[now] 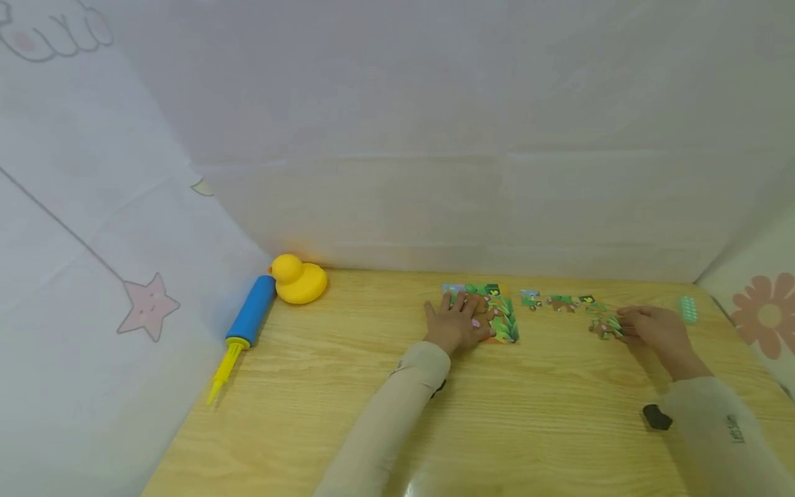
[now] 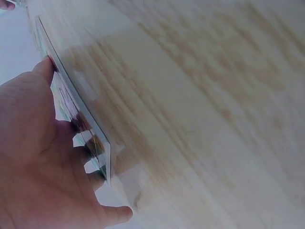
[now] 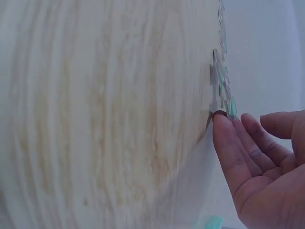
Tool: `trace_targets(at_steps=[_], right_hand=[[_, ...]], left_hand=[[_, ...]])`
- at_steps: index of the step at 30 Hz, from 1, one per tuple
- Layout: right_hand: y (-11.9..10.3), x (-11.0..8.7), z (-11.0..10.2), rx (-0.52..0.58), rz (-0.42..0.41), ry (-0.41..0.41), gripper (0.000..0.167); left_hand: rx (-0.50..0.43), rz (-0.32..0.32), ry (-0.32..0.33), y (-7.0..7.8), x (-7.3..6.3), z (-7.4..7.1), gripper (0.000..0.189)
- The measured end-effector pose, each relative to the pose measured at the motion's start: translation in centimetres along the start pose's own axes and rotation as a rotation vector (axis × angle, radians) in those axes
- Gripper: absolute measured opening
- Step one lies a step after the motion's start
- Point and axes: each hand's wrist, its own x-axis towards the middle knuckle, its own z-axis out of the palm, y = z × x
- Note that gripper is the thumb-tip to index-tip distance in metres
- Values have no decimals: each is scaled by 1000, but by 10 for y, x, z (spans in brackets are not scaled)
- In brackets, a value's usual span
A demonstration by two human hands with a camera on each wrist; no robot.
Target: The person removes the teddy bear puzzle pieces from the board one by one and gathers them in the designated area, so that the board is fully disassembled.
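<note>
My left hand (image 1: pixel 455 326) lies with spread fingers on a jigsaw puzzle board (image 1: pixel 509 324), which carries a picture of brown animals among green leaves. The left wrist view shows the board's thin edge (image 2: pixel 106 160) flat on the table, with several fingertips on its top. To the right, my right hand (image 1: pixel 657 333) pinches the edge of a brown and green jigsaw piece (image 1: pixel 604 327) at its fingertips. Seen from the right wrist, this piece (image 3: pixel 223 78) tilts slightly off the table. Fingers hide part of the board's picture.
Several loose jigsaw pieces (image 1: pixel 562 303) lie in a row between the hands. A mint-green studded block (image 1: pixel 688 310) is at the far right. On the left are a yellow toy duck (image 1: pixel 301 279) and a blue hand pump (image 1: pixel 251 310) with a yellow nozzle. Printed cloth walls enclose the wooden table (image 1: pixel 528 421).
</note>
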Motion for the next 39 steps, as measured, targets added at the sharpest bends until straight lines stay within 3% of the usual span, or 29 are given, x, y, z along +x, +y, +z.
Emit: trace_targets(at_steps=[6, 12, 18, 23, 27, 30, 34, 39], right_hand=[[0, -4, -7, -24, -7, -35, 66], [-1, -5, -8, -16, -4, -15, 69], [-16, -1, 9, 87, -44, 9, 68], [-42, 7, 33, 80, -52, -31, 67], [-61, 17, 53, 63, -60, -76, 62], [-74, 24, 67, 89, -74, -104, 57], [-91, 31, 86, 103, -100, -162, 55], [-105, 40, 107, 137, -88, -230, 55]], left_hand=[[-5, -4, 15, 1, 2, 1, 81], [-25, 9, 65, 2, 4, 1, 80], [-50, 6, 47, 1, 5, 2, 85], [-74, 9, 85, -2, 8, 4, 83], [-121, 43, 139, -11, 11, 6, 83], [-88, 61, 164, -24, 14, 5, 93], [-66, 76, 124, -41, 11, 0, 93], [-123, 95, 80, -55, 10, -2, 99]])
